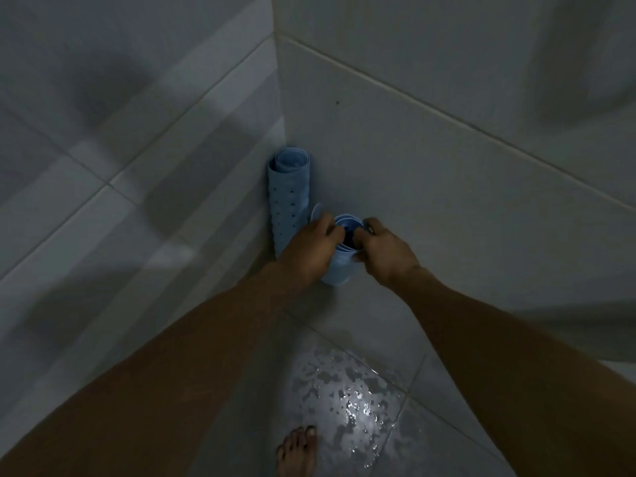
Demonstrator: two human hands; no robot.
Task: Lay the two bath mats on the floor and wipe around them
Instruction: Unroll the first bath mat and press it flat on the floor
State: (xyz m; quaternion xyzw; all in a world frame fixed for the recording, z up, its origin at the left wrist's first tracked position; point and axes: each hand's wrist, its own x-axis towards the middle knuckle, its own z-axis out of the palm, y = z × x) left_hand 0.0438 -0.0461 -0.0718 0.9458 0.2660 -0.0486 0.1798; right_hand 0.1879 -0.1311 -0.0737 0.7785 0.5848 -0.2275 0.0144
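Gripping the near rolled blue mat (pixel 339 266) at its open top, my left hand (pixel 309 251) and right hand (pixel 385 254) curled round its rim, second rolled mat (pixel 287 197) upright in the tiled corner, wet floor (pixel 351 401) by my bare foot (pixel 297 452).

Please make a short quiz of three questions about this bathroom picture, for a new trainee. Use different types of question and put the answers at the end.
1. True or false: both rolled blue bath mats are already laid flat on the floor.
2. Multiple choice: what grips the nearer rolled mat? A) the left hand only B) both hands C) neither hand
3. Fill in: the other rolled mat stands in the ____ where the two tiled walls meet.

Key:
1. False; both are still rolled.
2. B; the left hand and the right hand hold its top end.
3. Corner.
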